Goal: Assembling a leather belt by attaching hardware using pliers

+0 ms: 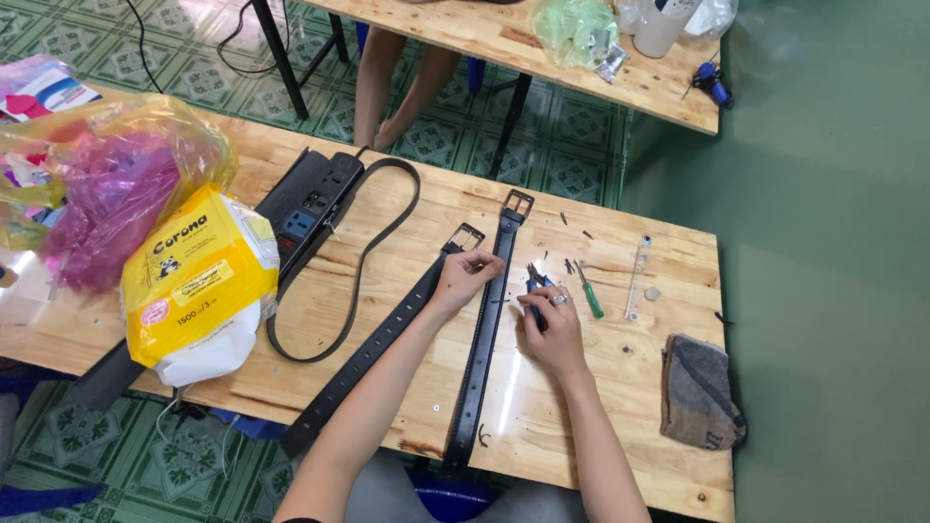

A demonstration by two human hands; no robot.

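Two black leather belts laid lengthwise on pale wooden table (601, 387), buckles away from the body.

Left hand (465, 276) is rested palm-down, fingers loosely spread, between the left belt (387, 334) and right belt (487, 320), nothing gripped. Right hand (550, 329) is closed around small blue-handled pliers (536, 283), just right of the right belt.

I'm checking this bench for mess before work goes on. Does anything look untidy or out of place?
Small dark scraps lie scattered on the table near the belt buckles, and both black belts hang over its near edge. Nothing looks damaged.
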